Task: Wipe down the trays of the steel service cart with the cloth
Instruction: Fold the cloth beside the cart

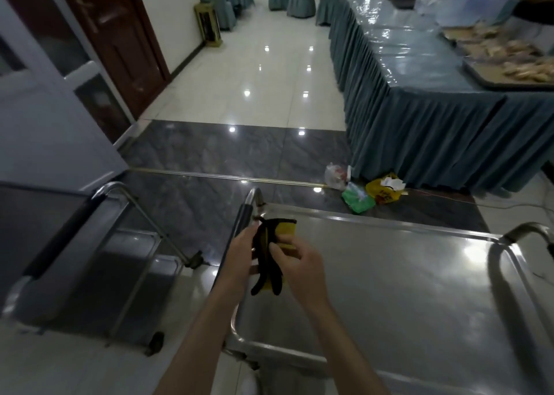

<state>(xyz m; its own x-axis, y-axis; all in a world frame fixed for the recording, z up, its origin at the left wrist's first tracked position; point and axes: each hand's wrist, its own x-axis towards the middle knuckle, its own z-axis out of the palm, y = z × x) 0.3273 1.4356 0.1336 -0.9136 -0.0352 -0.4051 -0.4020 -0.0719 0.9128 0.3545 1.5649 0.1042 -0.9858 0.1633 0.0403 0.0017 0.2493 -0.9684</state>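
Hands (269,259), two; cloth (271,253), one

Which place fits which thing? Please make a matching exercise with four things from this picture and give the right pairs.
Things:
1. cloth
2. plastic bags
3. food trays
4. second cart

Places:
A. on the floor by the table skirt
B. left of the near cart
C. in both hands
D. on the long covered table

Pairs: 1-C, 2-A, 3-D, 4-B

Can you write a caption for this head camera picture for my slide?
Both hands, left and right, hold a black-and-yellow cloth above the steel cart's top tray.
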